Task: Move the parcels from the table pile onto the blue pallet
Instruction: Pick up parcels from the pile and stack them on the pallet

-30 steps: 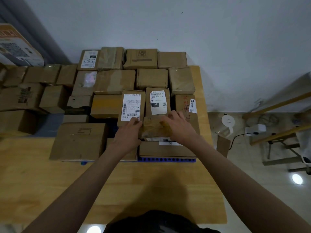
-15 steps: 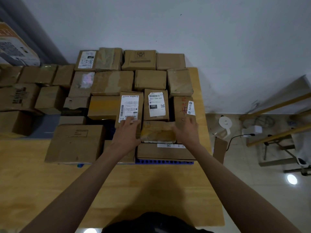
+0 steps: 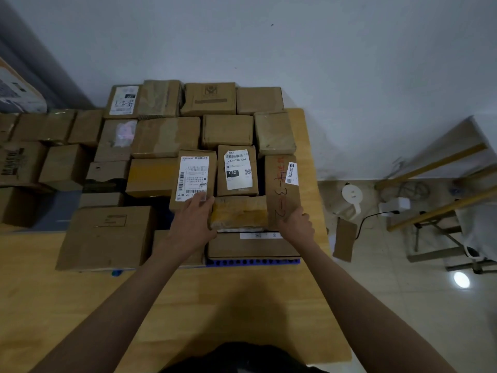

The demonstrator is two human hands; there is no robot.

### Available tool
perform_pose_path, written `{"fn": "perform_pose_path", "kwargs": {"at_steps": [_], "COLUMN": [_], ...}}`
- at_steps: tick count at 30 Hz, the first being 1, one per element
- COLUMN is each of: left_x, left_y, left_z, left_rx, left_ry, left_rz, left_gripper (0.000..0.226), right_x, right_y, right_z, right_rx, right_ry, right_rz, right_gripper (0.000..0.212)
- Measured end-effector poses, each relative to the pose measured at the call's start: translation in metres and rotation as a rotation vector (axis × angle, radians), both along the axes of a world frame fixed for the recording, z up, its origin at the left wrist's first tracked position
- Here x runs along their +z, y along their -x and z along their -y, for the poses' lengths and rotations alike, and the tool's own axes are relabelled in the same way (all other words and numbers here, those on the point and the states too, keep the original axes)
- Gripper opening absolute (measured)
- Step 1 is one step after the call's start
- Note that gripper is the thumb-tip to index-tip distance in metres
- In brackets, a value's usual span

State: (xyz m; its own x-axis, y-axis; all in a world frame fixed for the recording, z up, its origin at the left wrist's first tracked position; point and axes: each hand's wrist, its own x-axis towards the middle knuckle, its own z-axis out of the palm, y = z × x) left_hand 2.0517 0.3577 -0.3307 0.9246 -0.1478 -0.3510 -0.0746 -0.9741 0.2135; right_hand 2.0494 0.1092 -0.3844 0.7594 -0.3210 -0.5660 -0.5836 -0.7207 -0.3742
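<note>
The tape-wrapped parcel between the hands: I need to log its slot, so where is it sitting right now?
In the head view the tape-wrapped parcel lies near the pallet's front right, between the left hand and right hand, just in front of the 032-labelled box.

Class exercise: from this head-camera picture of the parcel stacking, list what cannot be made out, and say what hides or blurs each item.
- Blue plastic pallet: only its front edge shows; cardboard parcels cover the rest.
- Small tape-wrapped brown parcel: its ends are hidden by the left hand and right hand.
- White shipping label: fine print too small, corner under fingers.
- Left parcels: cut by frame edge.
</note>
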Motion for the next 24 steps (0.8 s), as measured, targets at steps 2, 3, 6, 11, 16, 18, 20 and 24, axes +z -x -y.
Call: {"fn": "perform_pose_path", "kwargs": {"at_steps": [2, 3, 6, 11, 16, 18, 20, 24], "left_x": [0.0, 0.001, 0.002, 0.006, 0.013, 0.018, 0.024, 0.036], "left_y": [0.001, 0.001, 0.0, -0.001, -0.002, -0.001, 0.001, 0.007], "left_z": [0.001, 0.001, 0.0, 0.001, 0.004, 0.006, 0.007, 0.004], "left_rx": [0.004, 0.005, 0.0, -0.024, -0.019, -0.027, -0.032, -0.034], "left_ry": [-0.015, -0.02, -0.027, -0.021, -0.004, -0.003, -0.022, -0.093], "left_rz": [-0.01, -0.014, -0.018, -0.002, 0.003, 0.009, 0.009, 0.01], "left_gripper": [0.089, 0.089, 0.089, 0.083, 0.08, 0.078, 0.076, 0.069], "right_x": [0.001, 0.001, 0.006, 0.02, 0.045, 0.057, 0.069, 0.093], "right_y": [0.001, 0.0, -0.003, -0.005, -0.009, -0.012, -0.012, -0.008], "right_z": [-0.003, -0.003, 0.0, 0.01, 0.005, 0.0, -0.006, -0.019], "right_rx": [0.029, 0.034, 0.031, 0.084, 0.313, 0.398, 0.491, 0.66], "right_ry": [0.008, 0.002, -0.044, -0.06, 0.064, 0.074, 0.084, 0.137], "right_rz": [-0.033, -0.044, -0.059, -0.048, 0.05, 0.1, 0.152, 0.161], "right_gripper": [0.067, 0.069, 0.07, 0.058, 0.046, 0.052, 0.05, 0.042]}}
